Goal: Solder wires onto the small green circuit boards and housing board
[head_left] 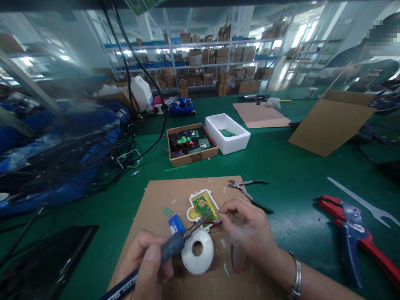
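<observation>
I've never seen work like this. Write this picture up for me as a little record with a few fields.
Left hand: grips a soldering iron, its tip beside the board
Right hand: fingertips pinched at the edge of a green circuit board
Board sits in: white and yellow plastic housing
Work surface: brown cardboard sheet
Close by: pliers, white ring
Farther off: white foam box, cardboard tray of wired boards
Also present: another person, far right
</observation>
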### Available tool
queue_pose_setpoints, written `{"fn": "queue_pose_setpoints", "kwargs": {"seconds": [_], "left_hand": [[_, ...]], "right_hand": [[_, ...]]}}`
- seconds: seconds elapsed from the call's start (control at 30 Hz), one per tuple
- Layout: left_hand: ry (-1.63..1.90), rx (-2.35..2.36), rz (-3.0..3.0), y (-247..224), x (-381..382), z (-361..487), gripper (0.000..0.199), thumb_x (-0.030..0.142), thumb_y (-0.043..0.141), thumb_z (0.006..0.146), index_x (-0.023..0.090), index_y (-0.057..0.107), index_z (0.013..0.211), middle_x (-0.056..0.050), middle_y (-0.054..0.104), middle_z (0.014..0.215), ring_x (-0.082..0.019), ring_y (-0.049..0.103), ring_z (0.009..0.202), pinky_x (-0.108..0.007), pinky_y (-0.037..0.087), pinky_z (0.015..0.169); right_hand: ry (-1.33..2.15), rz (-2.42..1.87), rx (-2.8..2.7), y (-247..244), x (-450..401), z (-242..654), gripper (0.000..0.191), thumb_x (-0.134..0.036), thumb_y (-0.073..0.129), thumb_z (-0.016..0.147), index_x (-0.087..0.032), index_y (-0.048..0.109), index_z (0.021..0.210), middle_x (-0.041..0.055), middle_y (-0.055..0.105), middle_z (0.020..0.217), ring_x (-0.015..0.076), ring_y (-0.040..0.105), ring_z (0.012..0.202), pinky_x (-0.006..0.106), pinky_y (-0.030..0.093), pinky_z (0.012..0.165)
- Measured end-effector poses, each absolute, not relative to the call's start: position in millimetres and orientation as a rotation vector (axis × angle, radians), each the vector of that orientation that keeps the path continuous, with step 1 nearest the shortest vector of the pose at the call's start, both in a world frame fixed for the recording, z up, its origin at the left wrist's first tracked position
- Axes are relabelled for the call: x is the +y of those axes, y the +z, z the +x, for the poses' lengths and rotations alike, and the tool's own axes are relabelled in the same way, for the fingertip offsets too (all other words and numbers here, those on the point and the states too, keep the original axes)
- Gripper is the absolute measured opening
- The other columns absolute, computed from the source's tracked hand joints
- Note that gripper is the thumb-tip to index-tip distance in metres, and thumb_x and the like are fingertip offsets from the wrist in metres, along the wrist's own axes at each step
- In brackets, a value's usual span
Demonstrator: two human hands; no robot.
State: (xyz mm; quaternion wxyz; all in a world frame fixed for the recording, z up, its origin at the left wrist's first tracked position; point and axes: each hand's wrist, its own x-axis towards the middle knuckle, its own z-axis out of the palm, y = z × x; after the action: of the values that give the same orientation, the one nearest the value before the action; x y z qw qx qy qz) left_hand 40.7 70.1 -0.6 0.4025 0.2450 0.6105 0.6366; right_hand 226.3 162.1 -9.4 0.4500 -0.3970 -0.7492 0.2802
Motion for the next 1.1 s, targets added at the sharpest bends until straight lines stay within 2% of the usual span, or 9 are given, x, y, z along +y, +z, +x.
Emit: {"fn": "queue_pose_setpoints", "kwargs": {"seconds": [0.17,0.3,0.43,0.63,0.83,1.0,1.1], "left_hand": [[1.666,1.592,0.585,4.7,71.8,45.4,0.030,0.049,0.064,0.072,0.021,0.058,0.068,0.004,0.049,0.041,-0.008,0.043,0.039,-0.016,0.031,0.038],[1.615,1.567,0.656,5.2,72.4,43.7,0.034,0.052,0.068,0.065,0.020,0.059,0.064,0.003,0.050,0.039,-0.010,0.044,0.037,-0.018,0.033,0.036],[1.656,1.596,0.603,7.5,72.8,47.2,0.032,0.052,0.063,0.072,0.020,0.058,0.068,0.005,0.050,0.040,-0.007,0.041,0.038,-0.015,0.031,0.039],[1.621,1.579,0.541,1.1,71.7,44.5,0.038,0.056,0.069,0.061,0.020,0.059,0.065,0.003,0.050,0.039,-0.009,0.043,0.037,-0.018,0.034,0.038],[1.652,1.587,0.595,6.1,71.3,48.9,0.032,0.052,0.063,0.072,0.021,0.057,0.069,0.005,0.050,0.042,-0.007,0.040,0.039,-0.016,0.030,0.040],[1.632,1.530,0.637,3.7,72.5,45.2,0.034,0.053,0.068,0.067,0.020,0.058,0.068,0.003,0.051,0.041,-0.012,0.046,0.039,-0.019,0.034,0.036],[1.661,1.539,0.619,6.9,72.8,48.7,0.033,0.053,0.067,0.068,0.021,0.057,0.068,0.004,0.050,0.041,-0.010,0.043,0.040,-0.017,0.034,0.038]], "right_hand": [[0.716,-1.005,-1.874,-11.1,161.8,228.0,0.009,-0.011,0.059,0.077,-0.019,0.061,0.075,-0.0011,0.062,0.068,0.0123,0.058,0.062,0.024,0.046,0.057],[0.728,-0.993,-1.870,-9.6,161.6,228.0,0.009,-0.010,0.058,0.077,-0.019,0.060,0.074,-0.0015,0.061,0.067,0.0120,0.057,0.061,0.024,0.046,0.056],[0.729,-1.000,-1.870,-8.7,161.6,227.5,0.009,-0.011,0.058,0.077,-0.019,0.060,0.075,-0.0013,0.061,0.067,0.0120,0.057,0.061,0.024,0.046,0.055],[0.706,-0.994,-1.884,-9.6,161.7,227.7,0.009,-0.010,0.057,0.077,-0.018,0.059,0.074,-0.0014,0.060,0.067,0.0117,0.057,0.061,0.024,0.046,0.056],[0.675,-1.002,-1.871,-8.6,161.9,227.3,0.010,-0.010,0.056,0.076,-0.019,0.058,0.071,-0.0016,0.059,0.065,0.0114,0.056,0.060,0.024,0.045,0.055],[0.689,-0.999,-1.873,-6.4,162.2,226.3,0.010,-0.010,0.056,0.076,-0.019,0.058,0.072,-0.0018,0.059,0.065,0.0116,0.056,0.059,0.024,0.045,0.054],[0.687,-1.002,-1.877,-7.2,161.9,226.6,0.011,-0.009,0.056,0.076,-0.019,0.058,0.072,-0.0019,0.059,0.065,0.0116,0.056,0.059,0.024,0.045,0.054]]}}
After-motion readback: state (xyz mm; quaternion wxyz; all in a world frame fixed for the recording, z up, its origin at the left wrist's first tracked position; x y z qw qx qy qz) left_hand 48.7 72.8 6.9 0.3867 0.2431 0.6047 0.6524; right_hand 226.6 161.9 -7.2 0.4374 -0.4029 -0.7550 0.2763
